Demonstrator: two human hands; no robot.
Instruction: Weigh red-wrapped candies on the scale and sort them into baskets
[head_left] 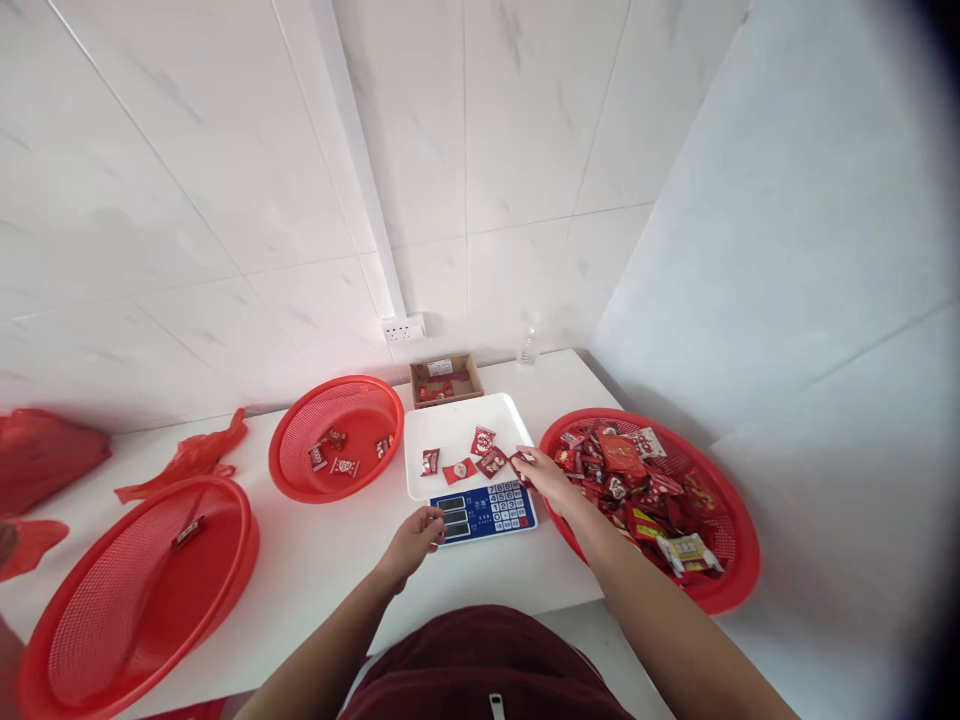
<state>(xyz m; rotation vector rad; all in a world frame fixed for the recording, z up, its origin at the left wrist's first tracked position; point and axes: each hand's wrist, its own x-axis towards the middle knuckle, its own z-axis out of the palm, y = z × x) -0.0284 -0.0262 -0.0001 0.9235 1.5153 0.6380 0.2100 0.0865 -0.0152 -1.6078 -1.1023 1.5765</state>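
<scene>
A white weighing scale (427, 425) with a blue keypad (496, 508) stands on the white table. Several red candy packets (459, 468) lie on its tray. My right hand (546, 477) reaches over the tray's right edge with a small red packet (520, 459) pinched in its fingers. My left hand (415, 541) rests with curled fingers at the scale's front left corner, touching the display; it holds nothing that I can see. A red basket (731, 575) full of mixed red sweets sits just right of the scale.
A red basket (296, 475) with a few packets lies left of the scale. A larger red basket (225, 585) with one packet sits at the near left. Red plastic bags (191, 460), a cardboard box (445, 378), a clear bottle (529, 345) and tiled walls stand behind.
</scene>
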